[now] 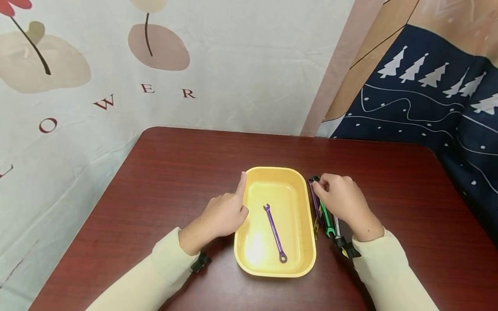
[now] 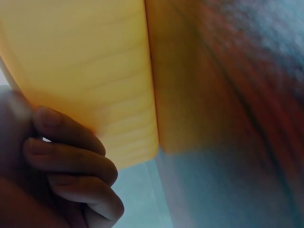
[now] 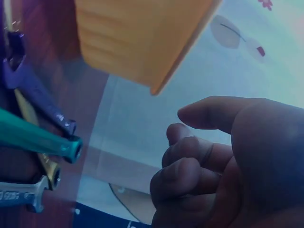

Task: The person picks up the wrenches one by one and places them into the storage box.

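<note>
Right wrist: green wrench (image 3: 40, 137) lies below right grip (image 3: 251, 159), thumb, fingertips apart.

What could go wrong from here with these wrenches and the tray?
In the right wrist view the green wrench crosses a gold wrench, so the right hand might drag one while lifting the other. The left hand is at the rim of the yellow tray; a nudge there might slide the purple wrench lying inside.
</note>
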Motion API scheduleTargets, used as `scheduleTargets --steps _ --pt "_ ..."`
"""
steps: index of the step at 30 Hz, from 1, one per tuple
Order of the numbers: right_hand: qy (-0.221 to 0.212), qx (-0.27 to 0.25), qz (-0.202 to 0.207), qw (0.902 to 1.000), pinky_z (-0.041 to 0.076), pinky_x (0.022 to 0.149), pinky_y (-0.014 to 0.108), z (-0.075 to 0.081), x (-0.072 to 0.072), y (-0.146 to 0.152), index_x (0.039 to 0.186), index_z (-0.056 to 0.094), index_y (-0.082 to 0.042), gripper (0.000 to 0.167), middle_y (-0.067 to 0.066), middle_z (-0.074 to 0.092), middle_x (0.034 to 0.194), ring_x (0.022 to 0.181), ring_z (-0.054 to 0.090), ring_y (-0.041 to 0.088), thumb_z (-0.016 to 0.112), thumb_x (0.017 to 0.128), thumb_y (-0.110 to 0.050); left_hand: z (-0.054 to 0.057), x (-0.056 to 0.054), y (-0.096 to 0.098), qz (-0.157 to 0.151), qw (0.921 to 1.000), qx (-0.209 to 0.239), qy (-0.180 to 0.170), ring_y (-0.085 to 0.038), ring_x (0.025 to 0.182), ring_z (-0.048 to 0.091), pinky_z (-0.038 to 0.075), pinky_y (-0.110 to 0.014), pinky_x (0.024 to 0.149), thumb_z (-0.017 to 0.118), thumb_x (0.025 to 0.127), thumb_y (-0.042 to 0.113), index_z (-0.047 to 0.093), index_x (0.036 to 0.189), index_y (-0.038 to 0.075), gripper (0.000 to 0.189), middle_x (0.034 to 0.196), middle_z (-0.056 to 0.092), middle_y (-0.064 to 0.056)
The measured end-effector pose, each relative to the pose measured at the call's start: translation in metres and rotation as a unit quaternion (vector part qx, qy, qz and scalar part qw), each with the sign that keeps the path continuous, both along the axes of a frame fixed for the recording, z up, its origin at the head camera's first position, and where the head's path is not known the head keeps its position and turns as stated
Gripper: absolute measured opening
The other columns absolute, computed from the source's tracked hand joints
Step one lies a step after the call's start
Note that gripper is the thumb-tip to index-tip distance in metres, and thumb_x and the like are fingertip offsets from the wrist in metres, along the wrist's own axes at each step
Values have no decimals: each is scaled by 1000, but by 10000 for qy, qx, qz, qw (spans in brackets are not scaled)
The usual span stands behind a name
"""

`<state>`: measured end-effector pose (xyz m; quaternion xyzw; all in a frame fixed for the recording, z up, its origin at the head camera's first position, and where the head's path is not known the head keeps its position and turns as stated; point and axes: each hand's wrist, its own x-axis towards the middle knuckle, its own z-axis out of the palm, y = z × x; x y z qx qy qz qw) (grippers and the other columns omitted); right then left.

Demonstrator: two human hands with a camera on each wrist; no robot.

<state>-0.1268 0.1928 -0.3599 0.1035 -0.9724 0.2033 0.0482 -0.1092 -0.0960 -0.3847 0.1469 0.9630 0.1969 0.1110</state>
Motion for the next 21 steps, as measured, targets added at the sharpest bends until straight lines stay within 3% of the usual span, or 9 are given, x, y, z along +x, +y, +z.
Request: scheduleTargets --steps 12,21 --pt "-651 63 -168 9977 35 46 28 -9 -7 7 70 56 -11 29 2 42 56 49 41 16 63 96 -22 2 1 0 24 9999 -55 -93 -11 43 30 24 -28 43 50 96 18 -9 161 11 88 50 41 5" --pt "-887 180 -252 9956 34 46 28 -13 -8 12 65 53 -12 34 1 40 55 49 41 16 64 95 -23 4 1 1 47 9999 -59 -137 -12 42 31 24 -28 43 50 96 20 -9 161 11 88 50 42 5"
